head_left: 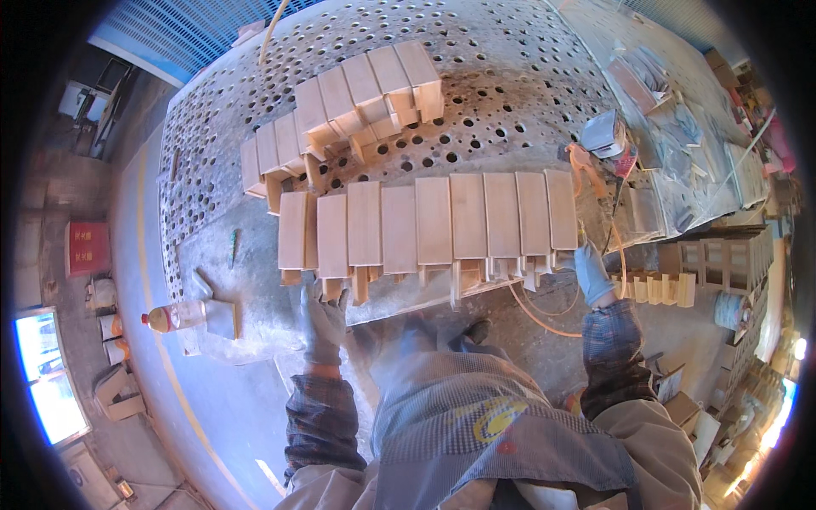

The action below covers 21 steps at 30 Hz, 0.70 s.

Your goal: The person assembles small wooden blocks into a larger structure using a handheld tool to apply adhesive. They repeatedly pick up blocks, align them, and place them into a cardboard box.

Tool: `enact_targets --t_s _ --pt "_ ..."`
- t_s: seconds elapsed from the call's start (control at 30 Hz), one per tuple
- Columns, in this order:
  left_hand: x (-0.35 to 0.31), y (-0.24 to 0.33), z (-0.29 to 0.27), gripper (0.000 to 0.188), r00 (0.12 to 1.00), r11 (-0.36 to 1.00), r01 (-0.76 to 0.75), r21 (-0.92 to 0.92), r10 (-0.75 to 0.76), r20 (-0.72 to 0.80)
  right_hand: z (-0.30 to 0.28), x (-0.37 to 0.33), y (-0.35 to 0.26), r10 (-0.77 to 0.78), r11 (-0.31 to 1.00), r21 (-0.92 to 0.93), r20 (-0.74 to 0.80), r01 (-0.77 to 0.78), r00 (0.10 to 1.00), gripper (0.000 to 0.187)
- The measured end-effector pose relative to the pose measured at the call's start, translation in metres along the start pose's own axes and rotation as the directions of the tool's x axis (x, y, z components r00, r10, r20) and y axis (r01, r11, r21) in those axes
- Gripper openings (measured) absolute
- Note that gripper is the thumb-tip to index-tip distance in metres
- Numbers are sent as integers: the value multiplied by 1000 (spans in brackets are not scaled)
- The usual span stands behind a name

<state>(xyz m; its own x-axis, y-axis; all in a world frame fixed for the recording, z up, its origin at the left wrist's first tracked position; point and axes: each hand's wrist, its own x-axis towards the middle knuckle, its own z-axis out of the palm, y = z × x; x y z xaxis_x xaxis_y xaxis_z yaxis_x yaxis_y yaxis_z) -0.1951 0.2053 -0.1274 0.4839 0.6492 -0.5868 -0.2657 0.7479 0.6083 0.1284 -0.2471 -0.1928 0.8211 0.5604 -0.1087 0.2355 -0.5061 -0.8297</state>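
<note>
A row of several light wooden box-like pieces (pixel 433 217) lies side by side across the perforated metal worktable (pixel 204 217), near its front edge. Smaller wooden ends stick out beneath their front. My left hand (pixel 323 321), in a pale glove, is at the front of the row's left end, its fingers apart and partly hidden under the wood. At the opposite end, my right hand (pixel 593 270), in a blue-grey glove, rests with fingers stretched forward beside the last piece. Behind them stands a second, stepped group of similar pieces (pixel 365 89).
An orange-handled tool (pixel 581 161) and an orange hose (pixel 544 324) are by the table's right side. A bottle with a red cap (pixel 177 317) lies at the left next to a small flat block (pixel 223 319). More wooden parts (pixel 667 289) stand low at the right.
</note>
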Motion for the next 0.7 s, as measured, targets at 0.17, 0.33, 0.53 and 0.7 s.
enact_targets --t_s 0.17,0.33,0.53,0.7 --pt "12 -13 -9 53 732 117 -629 768 422 535 19 9 -2 66 937 346 -59 -42 996 58" --pt "30 8 -33 58 764 114 -632 766 255 592 -1 5 -10 -87 961 -256 70 102 994 52" --pt "64 8 -23 64 451 -614 -663 428 128 883 26 18 23 137 858 498 21 -129 990 55" --pt "58 12 -32 63 680 -301 -638 709 212 702 41 0 -7 418 11 981 170 -192 892 53"
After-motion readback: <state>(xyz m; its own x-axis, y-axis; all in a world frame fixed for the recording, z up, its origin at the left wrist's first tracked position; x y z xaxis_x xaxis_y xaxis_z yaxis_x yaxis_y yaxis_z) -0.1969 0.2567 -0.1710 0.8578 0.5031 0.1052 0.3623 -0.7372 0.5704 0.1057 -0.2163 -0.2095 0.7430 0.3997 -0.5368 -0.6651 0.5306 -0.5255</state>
